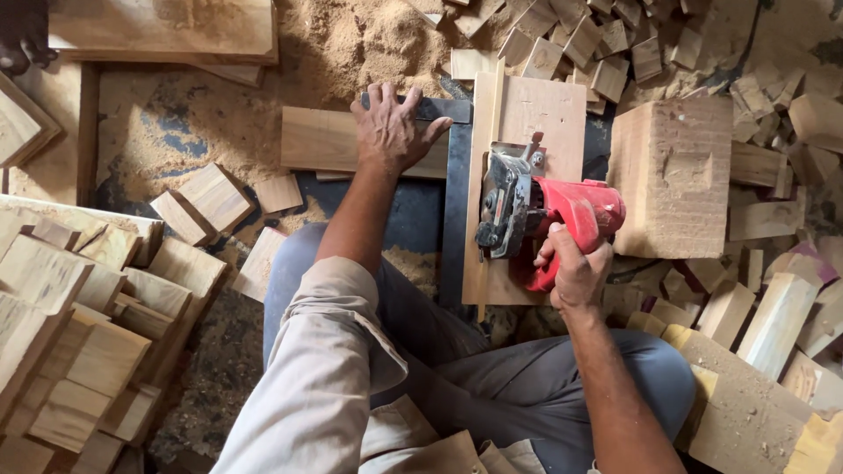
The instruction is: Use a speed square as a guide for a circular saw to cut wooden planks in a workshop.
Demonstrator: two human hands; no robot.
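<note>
Single head camera looking straight down from above the seated person's lap, sitting close over both forearms, left hand (392, 127) fingers pointing toward frame top, saw (540, 211) just beyond right hand (575, 268) fingers

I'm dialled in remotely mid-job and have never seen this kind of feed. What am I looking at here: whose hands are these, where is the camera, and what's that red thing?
There is no machine arm here: a seated person works with two bare hands, and the one picture comes from a camera on their head, looking down past their knees. The left hand presses flat on a long pale wooden plank that lies across a dark metal guide strip. The right hand grips the handle of a red handheld power saw with a grey metal guard, which sits on a flat light wooden board. Beside it stands a big rough wooden block. Sawdust covers the floor, with stacks of small cut wood pieces on the person's left and more scattered offcuts ahead and to the right.
</note>
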